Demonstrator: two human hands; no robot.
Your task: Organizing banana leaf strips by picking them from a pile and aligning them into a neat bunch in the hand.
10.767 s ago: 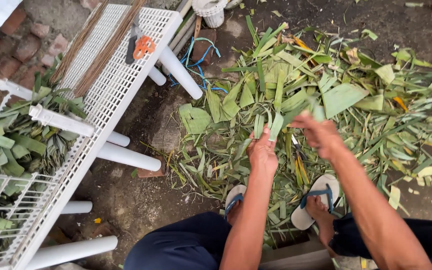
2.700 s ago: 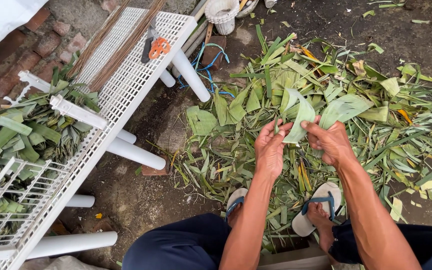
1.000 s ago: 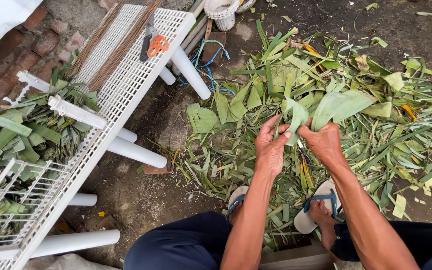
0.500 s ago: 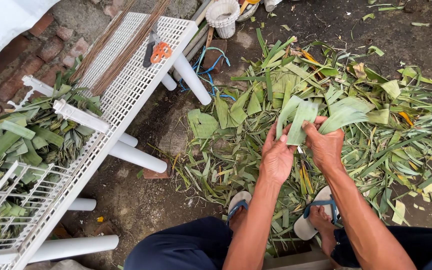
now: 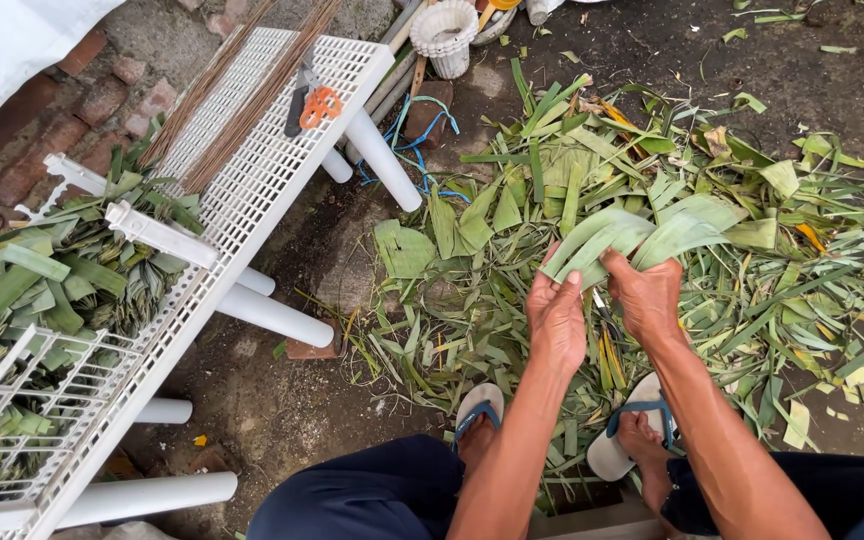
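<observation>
Both hands [image 5: 602,305] now lower, gripping folded green leaves [image 5: 642,235].

Both forearms are bare, with no sleeves, watch or rings showing on the left hand [image 5: 557,318] or the right hand [image 5: 647,297]. Dark navy trousers [image 5: 362,495] cover the legs along the bottom edge of the frame. On the feet are pale-soled flip-flops with blue straps: the left flip-flop [image 5: 479,408] and the right flip-flop [image 5: 632,432], both lower centre, toes uncovered.
</observation>
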